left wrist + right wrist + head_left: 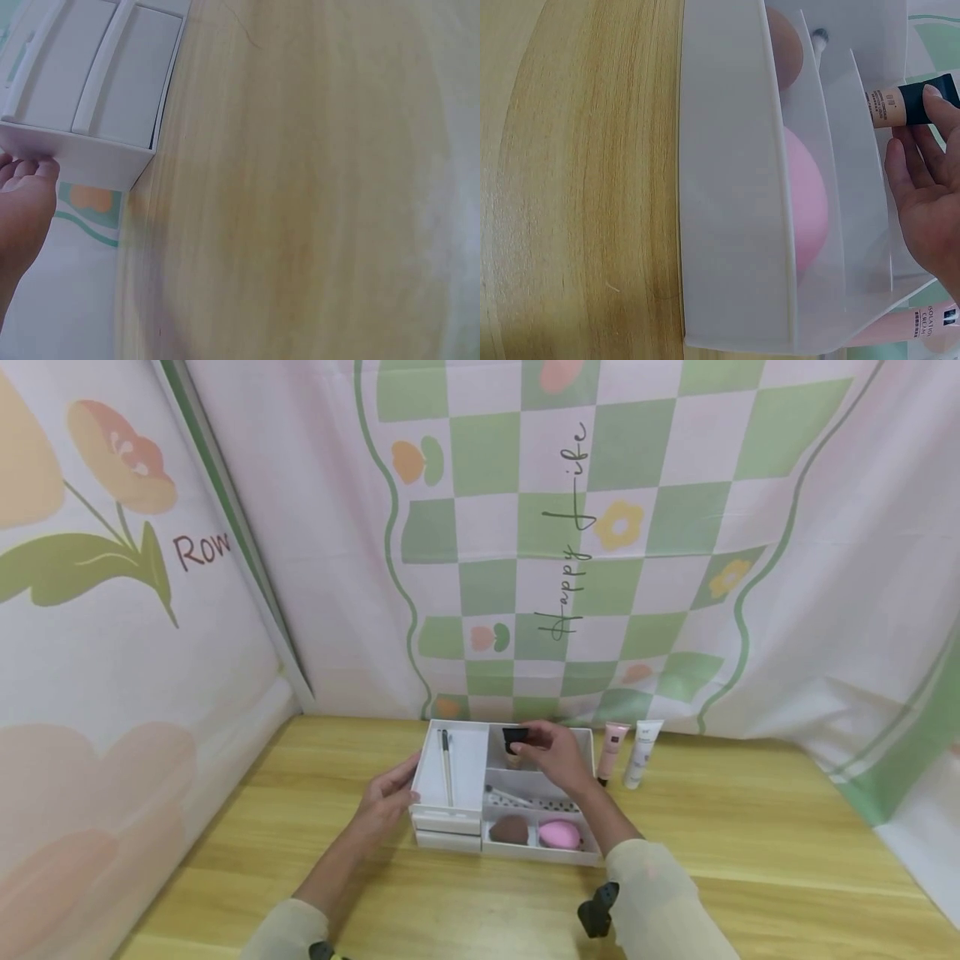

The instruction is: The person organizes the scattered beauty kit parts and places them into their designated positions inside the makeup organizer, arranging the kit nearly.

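Note:
A small beige-and-black squeeze tube (pixel 886 108) is pinched by its black upper part between the thumb and fingers of my right hand (pixel 553 752). It points down into the back right compartment of a white organizer (pixel 540 857). My left hand (pixel 386 797) rests its fingertips on the organizer's left outer side, beside the drawers (pixel 135 75). In the organizer, a brush (pixel 447 764) lies in the left top tray and a spotted strip with a slim brush (pixel 510 797) in the middle compartment. A brown sponge (pixel 510 829) and a pink sponge (pixel 559 835) sit in front.
Right of the organizer, a pink tube (pixel 612 753) and a white tube (pixel 642 754) stand upright on the wooden table (pixel 750 827). A patterned curtain (pixel 487 527) hangs along the table's back edge, and another cloth (pixel 112 677) covers the left side.

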A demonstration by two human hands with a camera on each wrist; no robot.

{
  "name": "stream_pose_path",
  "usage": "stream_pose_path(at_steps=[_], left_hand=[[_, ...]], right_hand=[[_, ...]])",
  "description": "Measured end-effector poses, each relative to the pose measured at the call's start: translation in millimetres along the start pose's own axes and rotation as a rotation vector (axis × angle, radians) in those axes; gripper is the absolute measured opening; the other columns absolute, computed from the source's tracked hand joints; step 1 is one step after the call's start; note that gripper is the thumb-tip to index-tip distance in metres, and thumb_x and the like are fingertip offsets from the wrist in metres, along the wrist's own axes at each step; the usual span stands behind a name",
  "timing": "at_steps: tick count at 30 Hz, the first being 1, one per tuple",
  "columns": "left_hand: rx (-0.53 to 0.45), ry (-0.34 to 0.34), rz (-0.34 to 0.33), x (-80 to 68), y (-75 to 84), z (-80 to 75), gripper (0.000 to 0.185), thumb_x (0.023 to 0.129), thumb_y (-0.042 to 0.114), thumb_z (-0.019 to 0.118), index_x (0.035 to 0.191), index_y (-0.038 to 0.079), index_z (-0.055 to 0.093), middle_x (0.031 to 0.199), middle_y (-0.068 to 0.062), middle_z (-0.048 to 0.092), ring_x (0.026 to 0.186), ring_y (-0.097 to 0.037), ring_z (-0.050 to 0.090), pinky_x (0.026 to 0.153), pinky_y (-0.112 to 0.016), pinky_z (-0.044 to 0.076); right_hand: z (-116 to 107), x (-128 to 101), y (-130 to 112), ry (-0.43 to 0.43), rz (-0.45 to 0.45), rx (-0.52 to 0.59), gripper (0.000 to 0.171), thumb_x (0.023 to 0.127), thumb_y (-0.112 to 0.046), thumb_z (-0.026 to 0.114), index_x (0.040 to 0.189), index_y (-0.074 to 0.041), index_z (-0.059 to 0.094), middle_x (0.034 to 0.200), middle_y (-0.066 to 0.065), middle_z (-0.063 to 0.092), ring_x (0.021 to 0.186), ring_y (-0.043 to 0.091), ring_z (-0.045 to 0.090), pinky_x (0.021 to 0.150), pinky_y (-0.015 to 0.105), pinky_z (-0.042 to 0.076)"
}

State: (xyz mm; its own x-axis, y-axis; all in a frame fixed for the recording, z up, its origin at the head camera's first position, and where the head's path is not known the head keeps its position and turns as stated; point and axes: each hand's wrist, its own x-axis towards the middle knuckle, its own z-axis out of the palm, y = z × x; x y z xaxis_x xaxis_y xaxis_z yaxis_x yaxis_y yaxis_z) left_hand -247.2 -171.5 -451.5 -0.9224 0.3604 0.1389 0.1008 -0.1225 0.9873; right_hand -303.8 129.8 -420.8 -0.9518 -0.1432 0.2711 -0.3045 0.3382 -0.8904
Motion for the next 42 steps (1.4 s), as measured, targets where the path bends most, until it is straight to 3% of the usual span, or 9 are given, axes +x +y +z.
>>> stream_pose_path(at_steps=[8,15,19,23,26,29,34,38,42], left_hand=[[-0.011,0.004,-0.001,0.3,2.1,0.5,0.07,0.093,-0.005,0.047,0.157,-0.009,0.019,0.17,-0.02,0.012,0.159,-0.037,0.011,0.117,-0.016,0.033],[-0.007,-0.002,0.012,-0.4,2.7,-0.9,0.069,0.093,-0.005,0.047,0.156,-0.009,0.019,0.17,-0.021,0.011,0.159,-0.038,0.01,0.116,-0.015,0.034],[-0.003,-0.003,0.012,-1.0,3.1,-1.3,0.069,0.094,-0.005,0.048,0.157,-0.008,0.02,0.17,-0.021,0.012,0.158,-0.038,0.01,0.116,-0.015,0.035],[-0.011,0.003,0.011,-1.5,3.5,-1.1,0.069,0.094,-0.006,0.048,0.156,-0.009,0.02,0.17,-0.021,0.012,0.158,-0.039,0.01,0.115,-0.013,0.036],[-0.014,0.009,0.007,-1.4,3.5,-1.0,0.068,0.094,-0.006,0.047,0.156,-0.009,0.02,0.17,-0.021,0.013,0.158,-0.038,0.011,0.114,-0.012,0.036],[-0.009,0.005,0.005,-1.3,3.4,-0.9,0.068,0.094,-0.005,0.047,0.157,-0.009,0.02,0.17,-0.021,0.013,0.158,-0.038,0.011,0.115,-0.013,0.035],[0.001,-0.002,0.003,-1.9,3.2,-0.8,0.069,0.094,-0.004,0.047,0.157,-0.008,0.02,0.17,-0.02,0.012,0.159,-0.038,0.011,0.117,-0.015,0.033],[-0.002,-0.002,0.008,-2.3,3.2,-0.2,0.069,0.094,-0.005,0.047,0.156,-0.009,0.02,0.17,-0.022,0.012,0.158,-0.039,0.01,0.115,-0.012,0.034],[-0.005,0.005,0.008,-2.2,2.8,0.8,0.068,0.093,-0.006,0.047,0.156,-0.01,0.02,0.169,-0.022,0.013,0.158,-0.04,0.01,0.113,-0.01,0.036]], right_hand=[[-6,0,-1,-0.001,0.014,-0.02,0.037,0.09,-0.006,0.074,0.123,0.007,0.065,0.115,0.029,0.071,0.105,0.034,0.073,0.091,0.028,0.063],[-17,0,-2,-0.021,0.018,-0.035,0.041,0.091,-0.009,0.072,0.129,0.003,0.062,0.121,0.026,0.07,0.111,0.036,0.07,0.092,0.023,0.062],[-24,-1,-6,-0.017,-0.011,-0.043,0.04,0.091,-0.003,0.069,0.129,0.006,0.061,0.123,0.028,0.068,0.114,0.039,0.068,0.099,0.031,0.061],[-33,-1,-13,-0.011,-0.017,-0.075,0.043,0.091,-0.005,0.069,0.132,0.005,0.059,0.128,0.028,0.066,0.121,0.041,0.065,0.109,0.046,0.055],[-42,-2,-20,-0.002,-0.026,-0.073,0.046,0.092,-0.008,0.071,0.134,0.005,0.058,0.131,0.028,0.065,0.126,0.042,0.062,0.113,0.048,0.051],[-53,-5,-29,0.011,-0.03,-0.051,0.048,0.092,-0.009,0.071,0.135,0.004,0.057,0.133,0.027,0.064,0.128,0.041,0.06,0.114,0.038,0.052],[-73,-11,-44,0.055,-0.047,0.0,0.046,0.094,-0.012,0.07,0.136,0.004,0.057,0.135,0.025,0.063,0.122,0.016,0.063,0.102,0.007,0.049],[-89,-16,-50,0.101,-0.127,0.051,0.041,0.095,-0.007,0.068,0.131,0.009,0.058,0.122,0.003,0.071,0.11,-0.003,0.065,0.098,0.005,0.05],[-105,-22,-50,0.137,-0.197,0.051,0.036,0.095,-0.003,0.066,0.127,0.012,0.059,0.108,-0.024,0.069,0.103,-0.009,0.066,0.093,0.006,0.053]])
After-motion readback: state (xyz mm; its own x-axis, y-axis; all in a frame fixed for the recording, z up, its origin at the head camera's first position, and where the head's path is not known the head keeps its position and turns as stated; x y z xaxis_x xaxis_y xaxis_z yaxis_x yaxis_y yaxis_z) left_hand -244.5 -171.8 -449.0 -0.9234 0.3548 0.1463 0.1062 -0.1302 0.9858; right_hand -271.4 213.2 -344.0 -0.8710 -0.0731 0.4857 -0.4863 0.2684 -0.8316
